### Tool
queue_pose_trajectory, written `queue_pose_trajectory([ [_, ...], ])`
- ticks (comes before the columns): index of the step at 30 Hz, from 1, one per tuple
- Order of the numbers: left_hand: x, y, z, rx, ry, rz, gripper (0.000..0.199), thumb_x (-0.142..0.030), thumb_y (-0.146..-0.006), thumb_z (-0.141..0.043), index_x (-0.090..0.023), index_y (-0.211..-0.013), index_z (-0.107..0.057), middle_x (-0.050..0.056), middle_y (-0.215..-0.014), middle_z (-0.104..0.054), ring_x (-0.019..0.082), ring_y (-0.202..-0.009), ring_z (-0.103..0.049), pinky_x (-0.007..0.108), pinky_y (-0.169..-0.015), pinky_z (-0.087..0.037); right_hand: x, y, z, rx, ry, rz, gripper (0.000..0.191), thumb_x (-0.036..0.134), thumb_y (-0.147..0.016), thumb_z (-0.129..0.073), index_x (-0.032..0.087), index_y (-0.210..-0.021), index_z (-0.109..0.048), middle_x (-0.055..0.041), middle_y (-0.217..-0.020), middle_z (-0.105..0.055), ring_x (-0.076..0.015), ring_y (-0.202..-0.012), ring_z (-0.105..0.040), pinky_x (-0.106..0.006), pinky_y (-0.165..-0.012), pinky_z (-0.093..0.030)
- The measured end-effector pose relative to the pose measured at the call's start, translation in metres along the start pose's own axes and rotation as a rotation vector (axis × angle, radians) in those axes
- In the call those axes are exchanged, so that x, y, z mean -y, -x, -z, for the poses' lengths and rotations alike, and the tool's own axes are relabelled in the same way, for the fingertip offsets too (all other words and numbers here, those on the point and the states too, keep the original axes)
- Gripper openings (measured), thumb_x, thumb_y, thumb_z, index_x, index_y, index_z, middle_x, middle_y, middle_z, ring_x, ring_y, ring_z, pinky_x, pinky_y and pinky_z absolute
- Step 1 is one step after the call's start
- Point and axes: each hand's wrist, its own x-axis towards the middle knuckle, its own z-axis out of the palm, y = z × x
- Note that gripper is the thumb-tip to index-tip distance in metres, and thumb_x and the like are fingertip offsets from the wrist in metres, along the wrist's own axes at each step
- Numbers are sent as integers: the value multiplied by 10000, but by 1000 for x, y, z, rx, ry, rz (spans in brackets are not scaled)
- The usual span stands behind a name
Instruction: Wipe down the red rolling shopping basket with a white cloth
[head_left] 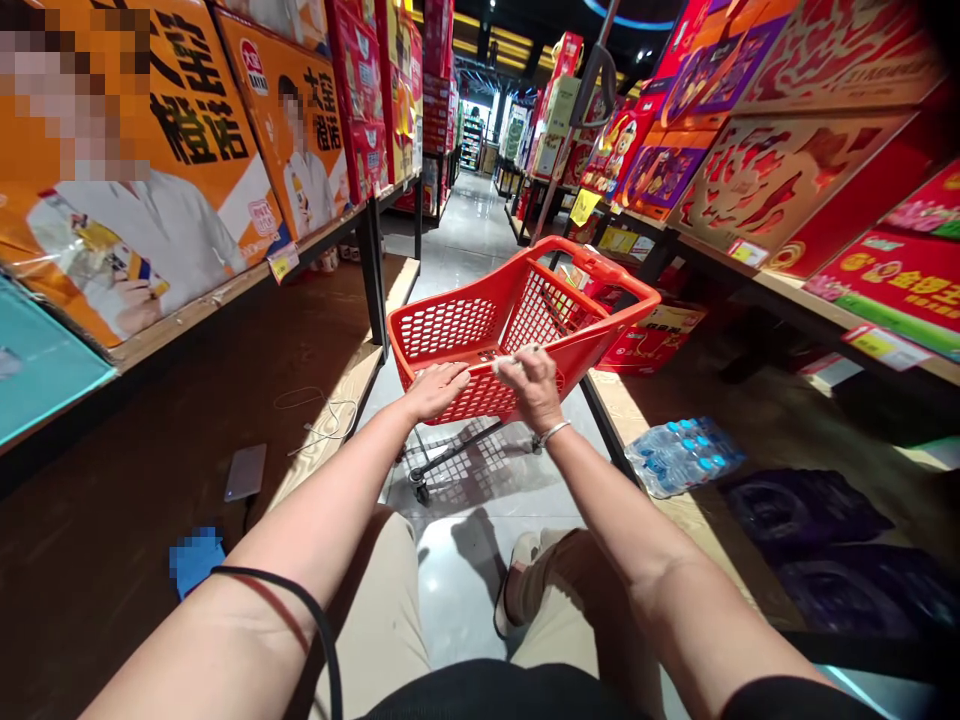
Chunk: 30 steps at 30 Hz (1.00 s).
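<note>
A red plastic shopping cart (pixel 480 292) with mesh sides stands in the aisle before me, its near edge toward my body and its handle at the far right. My left hand (pixel 439 388) lies on the near rim, palm down, with its fingers stretched out to the right. Beside it, my right hand (pixel 534 385) is at the same rim with fingers curled. Something small and whitish shows at its fingertips, too unclear to name. A bracelet (pixel 555 432) circles my right wrist. One caster (pixel 420 487) shows under the cart's near left corner.
Orange cartons (pixel 202 120) line the left shelf; red and gold gift boxes (pixel 780 180) fill the right one. Low wooden ledges edge the narrow aisle. Shrink-wrapped water bottles (pixel 684 455) lie at right, a flat grey device (pixel 246 472) and white cable (pixel 330 415) at left.
</note>
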Motion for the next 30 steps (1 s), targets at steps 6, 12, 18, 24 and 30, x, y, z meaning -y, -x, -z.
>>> queue_pose_trajectory([
  [6,8,-2,0,-31,44,-32,663,-580,-1031,-148,-256,-1490,-500,57,-1543,-526,265,-1419,-458,452,-1197,-313,-49,-51,40,23,182,-265,403,253,-1012,-484,302,-1397,-593,-118,-1441,-485,-311,-1346,-370,-518,-1105,-358],
  [12,11,1,-3,-71,37,-26,616,-553,-1038,-174,-275,-1440,-549,44,-1504,-567,271,-1370,-494,470,-1166,-335,21,-51,17,225,156,-25,294,303,-1041,-461,333,-1247,-669,-65,-1175,-642,-276,-1185,-420,-499,-1054,-340],
  [18,26,4,5,-93,7,-67,608,-496,-1043,-156,-261,-1410,-580,51,-1448,-618,252,-1328,-546,433,-1150,-362,46,-47,23,258,70,253,325,340,-1032,-511,436,-1306,-658,-10,-1355,-595,-269,-1266,-383,-423,-1008,-357],
  [24,38,8,15,-105,56,-59,619,-519,-1029,-184,-252,-1300,-673,51,-1373,-677,258,-1289,-586,415,-1126,-410,-43,-33,73,214,232,42,280,297,-999,-551,376,-1197,-733,-42,-1379,-594,-286,-1230,-421,-476,-1016,-359],
  [30,33,9,23,-112,112,1,691,-559,-1014,-142,-215,-1236,-698,64,-1348,-691,271,-1297,-596,404,-1115,-430,-91,-31,109,54,345,-246,322,299,-984,-487,316,-1189,-736,-105,-1344,-557,-280,-1028,-441,-443,-879,-422],
])
